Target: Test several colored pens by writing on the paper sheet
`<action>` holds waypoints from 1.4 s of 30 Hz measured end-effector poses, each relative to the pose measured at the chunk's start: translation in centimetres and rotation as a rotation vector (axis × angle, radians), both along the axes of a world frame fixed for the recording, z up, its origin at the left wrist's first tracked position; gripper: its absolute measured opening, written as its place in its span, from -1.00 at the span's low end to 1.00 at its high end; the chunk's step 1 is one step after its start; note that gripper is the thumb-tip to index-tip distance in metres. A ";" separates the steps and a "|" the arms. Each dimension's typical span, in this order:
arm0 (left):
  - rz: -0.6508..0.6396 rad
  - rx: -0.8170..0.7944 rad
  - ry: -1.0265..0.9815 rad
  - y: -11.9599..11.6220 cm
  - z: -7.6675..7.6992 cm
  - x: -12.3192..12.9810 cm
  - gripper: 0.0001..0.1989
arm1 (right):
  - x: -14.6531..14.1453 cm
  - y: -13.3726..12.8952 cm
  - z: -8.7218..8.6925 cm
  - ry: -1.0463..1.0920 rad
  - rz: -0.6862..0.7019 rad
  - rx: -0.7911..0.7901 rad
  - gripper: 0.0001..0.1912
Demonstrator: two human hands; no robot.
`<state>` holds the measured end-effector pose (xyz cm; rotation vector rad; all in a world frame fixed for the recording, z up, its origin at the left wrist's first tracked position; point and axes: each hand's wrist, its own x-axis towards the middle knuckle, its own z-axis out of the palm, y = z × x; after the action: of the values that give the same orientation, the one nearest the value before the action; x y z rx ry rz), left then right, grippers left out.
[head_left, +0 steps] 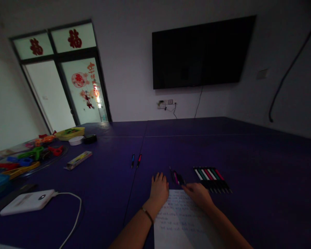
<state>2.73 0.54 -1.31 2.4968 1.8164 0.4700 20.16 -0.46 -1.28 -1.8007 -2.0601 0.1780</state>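
Observation:
My left hand (159,189) lies flat, fingers stretched out, on the purple table (106,193) at the upper left edge of a written sheet of paper (178,221). Just above the sheet, the closed fingers of my right hand (198,194) touch the end of a dark pen (180,179). A purple pen (175,177) and a thin dark one lie beside it. To the right, several pens (209,174) with white, green and red barrels form a neat row. A blue pen (133,160) and a red pen (139,161) lie farther off, left of centre.
On the left are a white power bank (28,202) with a white cable (79,211), a small box (79,160), colourful scissors (36,153), a yellow basket (70,134) and tape rolls (76,140). A black screen (202,55) hangs on the far wall.

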 end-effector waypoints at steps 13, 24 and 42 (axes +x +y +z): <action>0.000 0.000 -0.008 0.0 0.0 0.0 -0.58 | 0.0 0.0 -0.1 0.000 0.013 0.015 -0.58; 0.001 0.016 0.019 0.1 -0.2 0.0 -0.59 | 0.0 0.0 0.0 0.004 -0.002 0.003 -0.58; 0.001 0.000 -0.005 -0.1 0.0 0.0 -0.58 | 0.0 0.0 0.1 0.013 0.000 -0.020 -0.57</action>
<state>2.73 0.48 -1.35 2.4925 1.8168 0.4755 20.17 -0.45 -1.22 -1.8066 -2.0569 0.2107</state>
